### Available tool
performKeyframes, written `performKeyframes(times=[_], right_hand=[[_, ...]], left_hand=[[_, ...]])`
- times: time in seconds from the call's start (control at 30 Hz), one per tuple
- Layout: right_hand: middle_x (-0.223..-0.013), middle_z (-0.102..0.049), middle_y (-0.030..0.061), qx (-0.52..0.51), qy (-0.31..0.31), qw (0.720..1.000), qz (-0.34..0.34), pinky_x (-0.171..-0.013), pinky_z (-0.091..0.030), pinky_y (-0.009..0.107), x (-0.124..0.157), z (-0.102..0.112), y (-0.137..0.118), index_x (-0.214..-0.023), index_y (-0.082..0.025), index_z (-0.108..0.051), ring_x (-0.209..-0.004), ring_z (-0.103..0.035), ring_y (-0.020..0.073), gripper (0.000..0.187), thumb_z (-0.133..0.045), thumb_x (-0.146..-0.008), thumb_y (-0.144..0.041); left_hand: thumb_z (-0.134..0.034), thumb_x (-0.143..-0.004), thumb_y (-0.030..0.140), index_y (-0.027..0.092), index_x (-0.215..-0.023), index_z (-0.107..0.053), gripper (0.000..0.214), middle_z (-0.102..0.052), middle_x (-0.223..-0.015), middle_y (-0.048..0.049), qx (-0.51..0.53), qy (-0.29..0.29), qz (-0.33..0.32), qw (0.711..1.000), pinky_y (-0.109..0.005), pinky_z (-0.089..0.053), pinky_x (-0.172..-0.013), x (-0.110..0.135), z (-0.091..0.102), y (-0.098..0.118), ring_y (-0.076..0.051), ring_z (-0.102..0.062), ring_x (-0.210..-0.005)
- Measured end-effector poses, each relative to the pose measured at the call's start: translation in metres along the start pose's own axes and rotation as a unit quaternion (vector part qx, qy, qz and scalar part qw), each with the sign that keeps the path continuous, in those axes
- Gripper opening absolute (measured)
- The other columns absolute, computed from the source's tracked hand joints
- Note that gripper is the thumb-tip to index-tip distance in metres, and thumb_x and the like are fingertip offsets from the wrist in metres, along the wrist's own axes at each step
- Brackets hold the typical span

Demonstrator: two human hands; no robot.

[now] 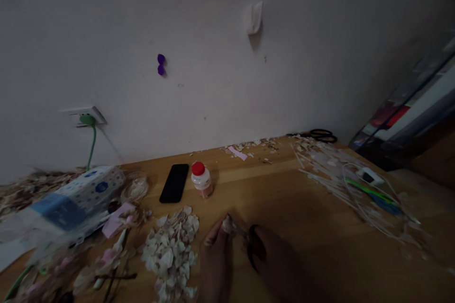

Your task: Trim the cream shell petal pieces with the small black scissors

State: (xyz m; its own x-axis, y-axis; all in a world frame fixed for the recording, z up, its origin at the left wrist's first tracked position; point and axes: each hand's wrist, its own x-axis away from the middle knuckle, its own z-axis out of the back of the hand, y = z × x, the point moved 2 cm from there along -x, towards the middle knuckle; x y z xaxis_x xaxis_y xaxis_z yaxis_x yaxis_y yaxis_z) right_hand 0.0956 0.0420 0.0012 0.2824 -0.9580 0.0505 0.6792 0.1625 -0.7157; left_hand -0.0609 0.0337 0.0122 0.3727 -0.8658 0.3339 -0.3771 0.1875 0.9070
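My left hand (216, 258) pinches a small pale petal-like piece (227, 224) between thumb and fingertips, low in the middle of the view. Close on its right, my right hand (275, 253) is closed around the dark handles of a pair of scissors (255, 247). The blades point toward the piece in my left hand; in the dim light I cannot tell whether they touch it. A heap of similar pale, thin petal-like pieces (168, 255) lies on the wooden table (245, 184), just left of my left hand.
Beyond my hands stand a red-capped bottle (202, 181) and a black phone (174, 183). A tissue pack (81, 194) and clutter fill the left. At right are thin white strips (329, 182), a cable (366, 218) and black-handled scissors (322, 135), near the wall.
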Motion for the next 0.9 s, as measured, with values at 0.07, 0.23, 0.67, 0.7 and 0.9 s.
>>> performKeyframes(times=[0.07, 0.23, 0.67, 0.7, 0.9], right_hand=[[-0.086, -0.064, 0.0, 0.004, 0.003, 1.0, 0.005, -0.065, -0.037, 0.026, -0.001, 0.001, 0.0, -0.092, -0.025, -0.056, -0.077, -0.059, 0.0181, 0.009, -0.058, -0.083, -0.022], [-0.084, -0.064, -0.0004, -0.011, 0.0, 1.0, -0.005, -0.065, -0.038, 0.025, -0.003, 0.002, -0.001, -0.089, -0.025, -0.057, -0.075, -0.059, 0.0176, 0.006, -0.056, -0.084, -0.021], [-0.082, -0.069, 0.0007, -0.009, -0.004, 1.0, -0.013, -0.064, -0.039, 0.025, -0.005, 0.005, 0.004, -0.087, -0.025, -0.063, -0.073, -0.063, 0.0179, 0.009, -0.054, -0.086, -0.023], [-0.083, -0.069, 0.0009, -0.01, -0.007, 1.0, -0.014, -0.065, -0.04, 0.025, -0.006, 0.006, 0.005, -0.089, -0.025, -0.065, -0.074, -0.063, 0.0185, 0.011, -0.054, -0.086, -0.023], [-0.087, -0.072, 0.0053, -0.108, 0.01, 0.993, -0.041, -0.071, -0.048, 0.028, -0.01, 0.017, 0.007, -0.087, -0.022, -0.07, -0.081, -0.067, 0.0235, 0.021, -0.05, -0.086, -0.028]], left_hand=[[-0.071, -0.073, 0.032, 0.021, -0.098, -0.076, 0.027, -0.073, -0.109, -0.0084, -0.006, -0.009, -0.019, 1.0, -0.033, -0.05, -0.092, -0.002, 0.002, -0.002, -0.026, -0.063, -0.109], [-0.07, -0.073, 0.034, 0.021, -0.095, -0.076, 0.027, -0.073, -0.107, -0.0086, -0.027, -0.03, -0.042, 0.998, -0.034, -0.05, -0.09, -0.002, 0.0, 0.0, -0.026, -0.065, -0.103], [-0.073, -0.067, 0.028, 0.019, -0.08, -0.077, 0.017, -0.077, -0.084, -0.008, -0.156, 0.022, -0.086, 0.984, -0.032, -0.053, -0.076, -0.002, 0.002, 0.005, -0.024, -0.069, -0.081], [-0.073, -0.067, 0.028, 0.019, -0.08, -0.077, 0.016, -0.077, -0.084, -0.0078, -0.155, 0.018, -0.09, 0.984, -0.031, -0.053, -0.075, -0.003, 0.002, 0.005, -0.023, -0.069, -0.081], [-0.076, -0.068, 0.03, 0.019, -0.078, -0.077, 0.015, -0.075, -0.086, -0.0064, -0.12, -0.011, -0.083, 0.989, -0.024, -0.051, -0.074, -0.009, 0.005, -0.001, -0.019, -0.067, -0.081]])
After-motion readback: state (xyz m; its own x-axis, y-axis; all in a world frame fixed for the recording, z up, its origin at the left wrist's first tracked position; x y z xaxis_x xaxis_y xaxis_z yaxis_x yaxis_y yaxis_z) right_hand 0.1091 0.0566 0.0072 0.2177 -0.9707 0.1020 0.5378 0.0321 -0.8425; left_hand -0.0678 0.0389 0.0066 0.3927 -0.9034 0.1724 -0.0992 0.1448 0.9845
